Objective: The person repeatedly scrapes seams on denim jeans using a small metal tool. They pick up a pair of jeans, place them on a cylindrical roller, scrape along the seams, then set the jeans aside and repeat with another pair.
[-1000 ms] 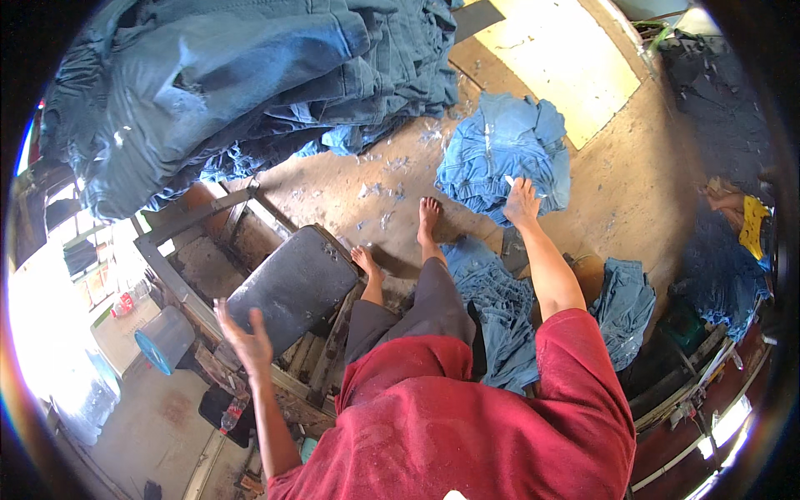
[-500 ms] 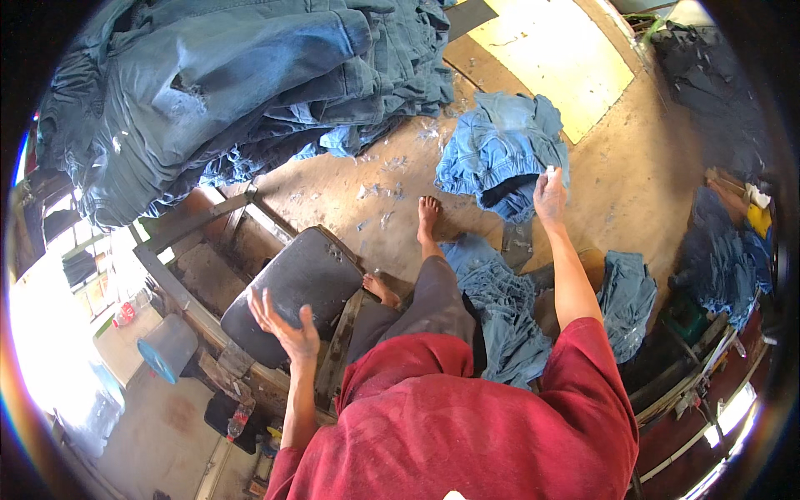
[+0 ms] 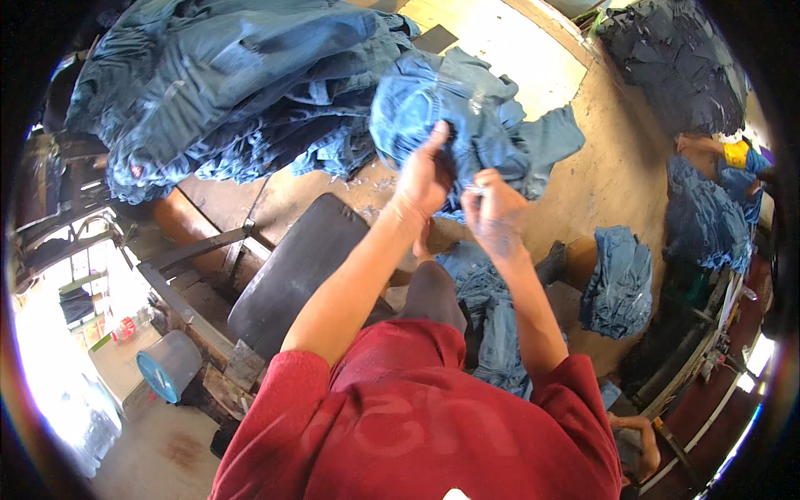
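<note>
A blue denim garment (image 3: 404, 104) is bunched up in front of me, with one part spreading to the right. My left hand (image 3: 425, 179) is closed on its near edge, thumb up along the cloth and the other fingers mostly hidden. Close beside it, my right hand (image 3: 498, 204) is a fist at the garment's lower edge. A small pale thing shows at its fingers, too small to name. Behind and left of the garment rises a big heap of denim clothes (image 3: 225, 75). More crumpled denim (image 3: 492, 308) lies by my leg.
A dark padded seat (image 3: 292, 275) on a frame stands at left, with a bucket (image 3: 171, 367) farther left. A folded denim piece (image 3: 618, 283) lies at right. Dark cloth (image 3: 679, 62) is piled far right, near more denim (image 3: 708, 217). Another person's arm (image 3: 646, 437) shows at lower right.
My left hand, open and empty over the seat before, has reached forward and taken hold of the denim garment. The garment and my right hand have shifted left.
</note>
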Motion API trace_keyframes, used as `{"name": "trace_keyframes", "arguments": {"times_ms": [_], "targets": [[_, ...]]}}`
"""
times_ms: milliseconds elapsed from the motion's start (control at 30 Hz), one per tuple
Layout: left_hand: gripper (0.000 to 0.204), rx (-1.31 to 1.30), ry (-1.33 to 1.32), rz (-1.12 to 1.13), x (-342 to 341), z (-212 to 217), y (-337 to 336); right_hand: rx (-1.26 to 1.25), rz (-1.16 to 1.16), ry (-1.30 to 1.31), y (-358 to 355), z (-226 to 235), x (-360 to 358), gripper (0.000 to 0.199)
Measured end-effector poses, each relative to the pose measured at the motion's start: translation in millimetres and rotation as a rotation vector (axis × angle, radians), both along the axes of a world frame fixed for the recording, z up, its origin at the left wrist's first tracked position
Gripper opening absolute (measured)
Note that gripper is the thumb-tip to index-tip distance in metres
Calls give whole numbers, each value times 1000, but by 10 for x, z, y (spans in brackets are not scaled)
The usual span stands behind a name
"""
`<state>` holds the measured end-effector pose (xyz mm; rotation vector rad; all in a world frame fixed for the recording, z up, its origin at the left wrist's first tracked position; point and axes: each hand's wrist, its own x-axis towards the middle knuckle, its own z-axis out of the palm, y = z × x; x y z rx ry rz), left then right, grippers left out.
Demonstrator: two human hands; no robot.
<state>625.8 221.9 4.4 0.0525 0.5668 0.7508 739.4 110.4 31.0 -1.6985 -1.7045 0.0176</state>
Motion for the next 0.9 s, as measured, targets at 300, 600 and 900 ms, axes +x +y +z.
{"name": "trace_keyframes", "arguments": {"times_ms": [300,600,900], "targets": [[41,-186,244,231,-2473,-212,-992,-368,267,183,-1084,-359,-2221,9],[50,-274,694,320,-3759,-4,-2231,-698,740,436,-1803,225,-3145,25],[63,-48,487,327,-4759,105,-2198,126,61,231,-704,310,-2301,53]]}}
